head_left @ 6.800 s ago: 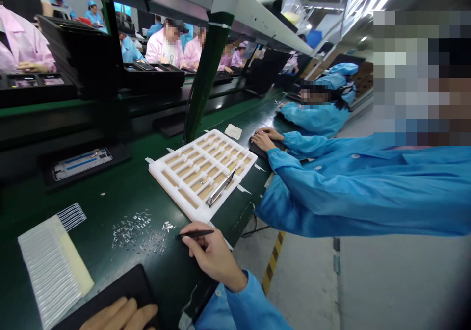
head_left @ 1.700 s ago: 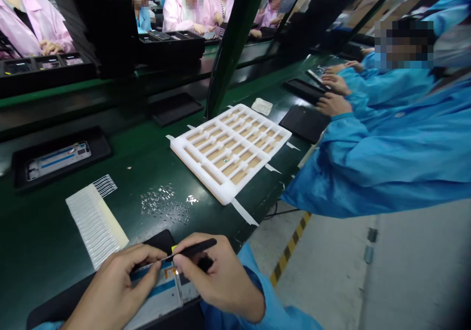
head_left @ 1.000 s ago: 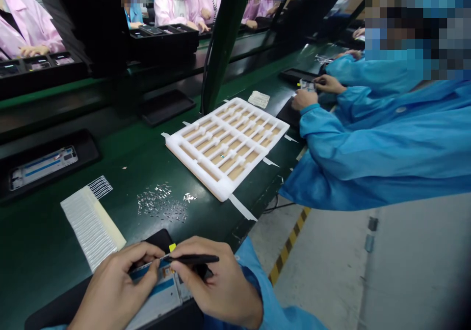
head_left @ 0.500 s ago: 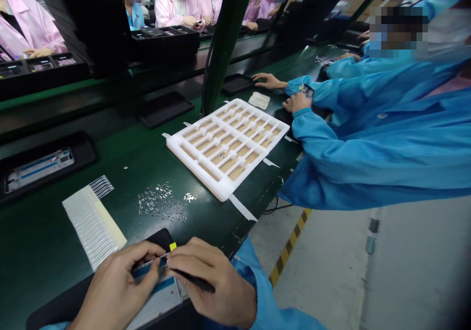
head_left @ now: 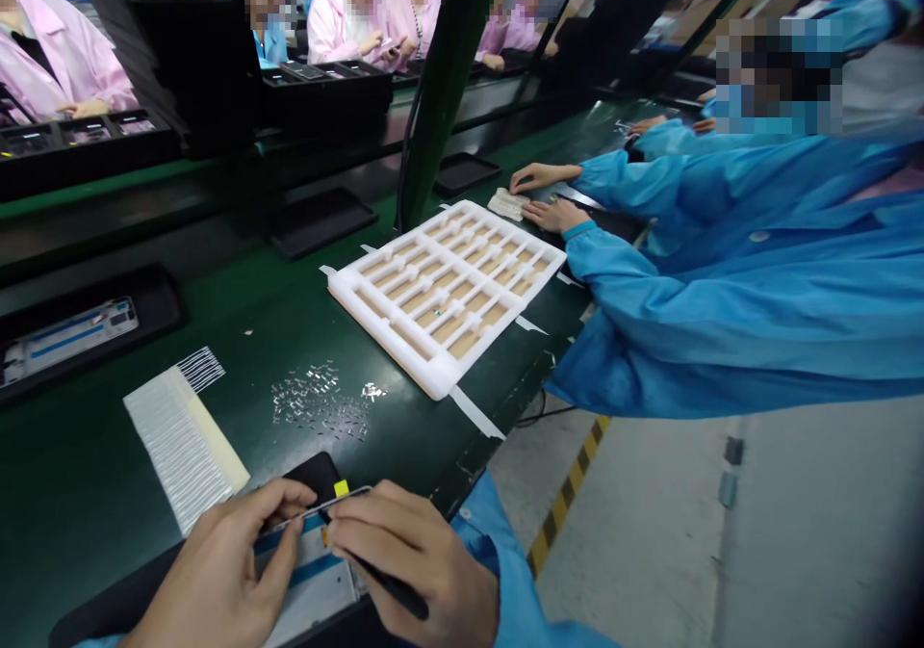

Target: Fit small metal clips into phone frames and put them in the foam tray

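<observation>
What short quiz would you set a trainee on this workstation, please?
1. True or false: the white foam tray lies farther from the worker than the scatter of small metal parts.
2. What does the right hand hold? A) a slim black tool; B) a roll of tape; C) nothing.
3. Fill in: the left hand touches a device with a ____ stripe, lying in a black holder.
Key: 1 true; 2 A; 3 blue.
</observation>
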Tool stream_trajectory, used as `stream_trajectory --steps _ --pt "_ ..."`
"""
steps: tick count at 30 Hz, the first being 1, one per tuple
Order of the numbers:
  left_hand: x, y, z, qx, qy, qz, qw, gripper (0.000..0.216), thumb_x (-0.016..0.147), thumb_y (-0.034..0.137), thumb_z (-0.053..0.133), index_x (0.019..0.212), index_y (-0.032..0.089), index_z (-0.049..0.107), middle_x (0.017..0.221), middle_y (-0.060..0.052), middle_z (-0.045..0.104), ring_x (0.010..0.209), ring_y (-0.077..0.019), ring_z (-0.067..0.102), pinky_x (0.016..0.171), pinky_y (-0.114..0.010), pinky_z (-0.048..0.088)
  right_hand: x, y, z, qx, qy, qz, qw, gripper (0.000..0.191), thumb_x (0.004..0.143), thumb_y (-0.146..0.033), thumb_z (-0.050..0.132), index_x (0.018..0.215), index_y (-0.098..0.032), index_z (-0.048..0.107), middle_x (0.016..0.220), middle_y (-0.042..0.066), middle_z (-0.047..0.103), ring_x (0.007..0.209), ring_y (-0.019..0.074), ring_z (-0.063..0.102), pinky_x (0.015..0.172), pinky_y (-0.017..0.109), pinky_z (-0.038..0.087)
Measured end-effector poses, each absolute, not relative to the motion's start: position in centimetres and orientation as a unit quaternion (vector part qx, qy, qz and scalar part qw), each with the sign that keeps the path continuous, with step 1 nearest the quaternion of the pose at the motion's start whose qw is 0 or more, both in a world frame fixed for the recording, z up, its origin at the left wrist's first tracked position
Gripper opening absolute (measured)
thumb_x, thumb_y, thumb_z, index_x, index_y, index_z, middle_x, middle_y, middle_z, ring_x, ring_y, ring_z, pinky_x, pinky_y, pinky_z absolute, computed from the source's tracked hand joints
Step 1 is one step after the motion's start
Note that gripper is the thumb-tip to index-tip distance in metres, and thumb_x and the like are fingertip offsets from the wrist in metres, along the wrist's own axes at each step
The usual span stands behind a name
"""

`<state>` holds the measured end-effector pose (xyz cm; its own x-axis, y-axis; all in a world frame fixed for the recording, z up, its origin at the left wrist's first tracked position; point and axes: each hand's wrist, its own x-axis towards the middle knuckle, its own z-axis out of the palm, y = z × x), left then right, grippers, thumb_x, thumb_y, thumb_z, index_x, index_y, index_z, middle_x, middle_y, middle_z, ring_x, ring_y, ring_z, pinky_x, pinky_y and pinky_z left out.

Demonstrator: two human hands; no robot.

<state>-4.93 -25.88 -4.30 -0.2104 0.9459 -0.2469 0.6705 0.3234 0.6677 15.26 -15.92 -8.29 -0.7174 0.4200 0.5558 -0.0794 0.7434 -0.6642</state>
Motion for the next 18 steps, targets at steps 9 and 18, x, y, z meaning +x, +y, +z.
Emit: stream_trajectory --steps 9,18 --pt "-5.5 -25.8 -4.3 0.558 0.727 0.212 0.341 0.035 0.107 0.048 0.046 0.111 0.031 0.075 0.082 0.005 0.078 0.054 -0.0119 0.065 0.049 -0.022 0.042 15.0 -16.2 -8.4 -0.1 -0.859 0.309 0.396 0.034 0.099 0.0 0.057 0.129 -0.013 0.069 0.115 0.015 0.082 0.1 0.0235 0.077 0.09 0.036 0.067" --pt "-6.7 -26.1 -5.5 0.651 0.672 0.242 0.258 0.026 0.11 0.038 0.051 0.127 0.033 0.07 0.111 0.004 0.084 0.096 -0.0103 0.082 0.083 -0.013 0.061 15.2 -16.8 -8.7 -0.099 -0.867 0.302 0.385 0.036 0.097 0.001 0.058 0.129 -0.01 0.07 0.117 0.017 0.082 0.101 0.0265 0.078 0.092 0.039 0.069"
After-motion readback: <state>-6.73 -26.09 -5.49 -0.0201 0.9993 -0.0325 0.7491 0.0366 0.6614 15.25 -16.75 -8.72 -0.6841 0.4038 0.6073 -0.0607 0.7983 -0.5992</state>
